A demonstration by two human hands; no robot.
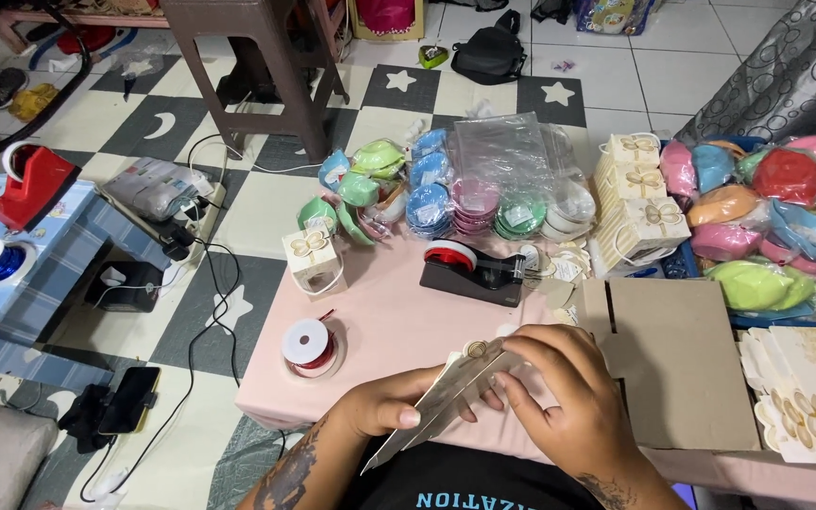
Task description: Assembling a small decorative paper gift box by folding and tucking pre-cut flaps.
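At the near edge of the pink bench [399, 331], the left hand [384, 404] and right hand [569, 397] both grip a flat folded cream card box [446, 397], fingers closed on it. Bare bench lies just ahead, between the red ribbon spool [310, 347] and black tape dispenser [472, 269]. A checkered floor mat [238, 198] surrounds it.
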